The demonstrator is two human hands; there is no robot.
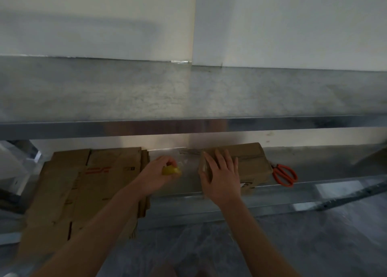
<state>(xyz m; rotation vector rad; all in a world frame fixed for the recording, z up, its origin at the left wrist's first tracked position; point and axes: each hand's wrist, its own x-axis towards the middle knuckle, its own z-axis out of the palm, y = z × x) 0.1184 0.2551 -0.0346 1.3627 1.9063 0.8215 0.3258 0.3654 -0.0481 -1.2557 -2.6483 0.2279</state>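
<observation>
On the lower metal shelf (314,166) lies a brown cardboard box (251,161). My right hand (222,176) rests flat on its left end with the fingers spread. My left hand (155,176) grips a small yellow object (171,170), blurred, just left of the box. Between the two hands stretches something clear and shiny, perhaps tape or film (186,161); the blur hides what it is.
A stack of flattened cardboard boxes (83,189) lies on the shelf to the left and overhangs its front edge. Orange-handled scissors (284,175) lie right of the box. A wide metal table top (188,92) runs above, against a white wall.
</observation>
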